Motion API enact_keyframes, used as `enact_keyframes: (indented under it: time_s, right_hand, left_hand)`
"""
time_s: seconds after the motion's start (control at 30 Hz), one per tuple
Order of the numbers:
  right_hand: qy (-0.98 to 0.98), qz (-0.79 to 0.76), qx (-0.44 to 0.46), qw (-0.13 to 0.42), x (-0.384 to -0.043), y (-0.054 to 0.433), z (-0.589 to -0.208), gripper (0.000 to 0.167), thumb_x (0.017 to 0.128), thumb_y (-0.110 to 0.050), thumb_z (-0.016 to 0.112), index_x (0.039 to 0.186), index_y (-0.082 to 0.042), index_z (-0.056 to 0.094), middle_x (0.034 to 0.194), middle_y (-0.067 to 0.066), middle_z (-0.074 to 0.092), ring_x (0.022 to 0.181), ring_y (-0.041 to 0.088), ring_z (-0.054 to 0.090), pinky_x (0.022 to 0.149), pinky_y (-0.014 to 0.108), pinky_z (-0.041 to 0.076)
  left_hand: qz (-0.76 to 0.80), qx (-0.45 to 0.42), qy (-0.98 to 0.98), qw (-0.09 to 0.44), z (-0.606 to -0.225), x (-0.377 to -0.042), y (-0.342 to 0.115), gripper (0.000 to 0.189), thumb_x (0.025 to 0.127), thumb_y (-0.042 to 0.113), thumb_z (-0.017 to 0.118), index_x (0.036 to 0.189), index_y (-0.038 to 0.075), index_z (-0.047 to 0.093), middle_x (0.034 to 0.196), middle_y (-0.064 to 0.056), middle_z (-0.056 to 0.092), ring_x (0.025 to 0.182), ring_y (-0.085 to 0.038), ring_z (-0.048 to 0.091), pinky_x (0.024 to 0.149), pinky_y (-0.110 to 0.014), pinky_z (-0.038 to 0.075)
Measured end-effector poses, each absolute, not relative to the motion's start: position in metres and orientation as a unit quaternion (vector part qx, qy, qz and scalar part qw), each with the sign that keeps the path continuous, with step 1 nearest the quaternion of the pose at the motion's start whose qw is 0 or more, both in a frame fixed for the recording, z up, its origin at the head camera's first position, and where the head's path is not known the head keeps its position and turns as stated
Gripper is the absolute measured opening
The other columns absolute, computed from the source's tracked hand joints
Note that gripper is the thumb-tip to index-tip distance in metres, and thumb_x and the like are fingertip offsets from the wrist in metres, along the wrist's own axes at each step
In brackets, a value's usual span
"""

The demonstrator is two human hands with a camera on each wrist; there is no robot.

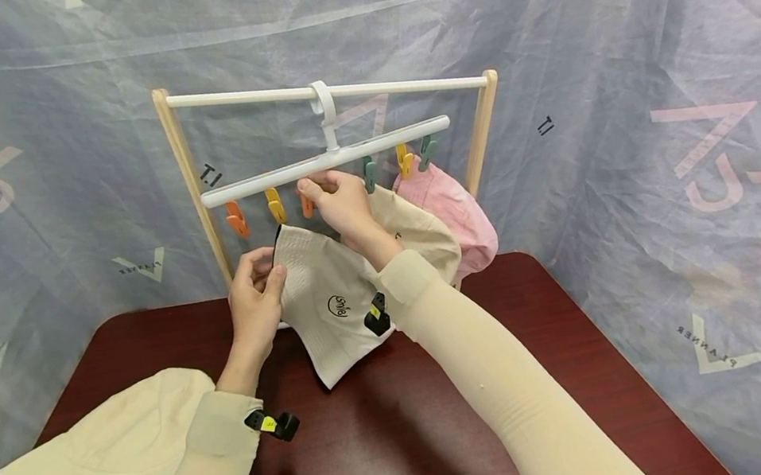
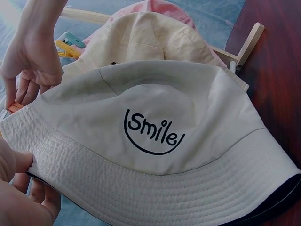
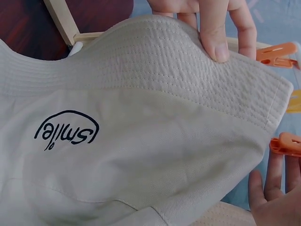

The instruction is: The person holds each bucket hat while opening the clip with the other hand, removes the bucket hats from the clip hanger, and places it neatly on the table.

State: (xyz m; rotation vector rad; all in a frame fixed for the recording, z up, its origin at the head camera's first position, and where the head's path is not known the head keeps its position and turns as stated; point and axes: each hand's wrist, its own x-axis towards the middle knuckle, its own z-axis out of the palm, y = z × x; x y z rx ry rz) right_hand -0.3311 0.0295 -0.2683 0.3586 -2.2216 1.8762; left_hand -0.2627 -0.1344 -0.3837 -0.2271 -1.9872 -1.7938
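A light grey bucket hat (image 1: pixel 317 278) with a black "Smile" print hangs tilted in front of the rack. My left hand (image 1: pixel 253 298) pinches its brim, thumb on the outer face and fingers behind, as the left wrist view shows. At the hanger bar, my right hand (image 1: pixel 348 208) pinches an orange clothespin (image 3: pixel 286 143). In the right wrist view that clothespin sits close to the hat's brim edge. Behind this hat, a cream bucket hat (image 1: pixel 414 221) and a pink hat (image 1: pixel 457 215) hang from the hanger's right half.
The white hanger (image 1: pixel 272 179) hooks over the rail of a wooden rack (image 1: pixel 480 136). A yellow clothespin (image 1: pixel 275 205) and another orange clothespin (image 1: pixel 237 219) dangle at its left. Stacked cream hats (image 1: pixel 119 448) lie on the dark red table (image 1: pixel 410 458) at front left.
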Motion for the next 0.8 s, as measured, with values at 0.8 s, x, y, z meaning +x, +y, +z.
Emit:
enact_keyframes:
  time_s: [0.8]
  right_hand:
    - [-0.752, 0.637, 0.132, 0.107, -0.3301, 0.031, -0.2697, 0.027, 0.105, -0.031, 0.07, 0.122, -0.011, 0.078, 0.114, 0.002, 0.078, 0.108, 0.012, 0.069, 0.099, 0.032, 0.054]
  left_hand:
    - [-0.647, -0.078, -0.722, 0.234, -0.387, -0.2642, -0.1347, 0.032, 0.108, 0.012, 0.063, 0.14, 0.009, 0.06, 0.118, -0.01, 0.063, 0.108, -0.016, 0.064, 0.083, -0.019, 0.052]
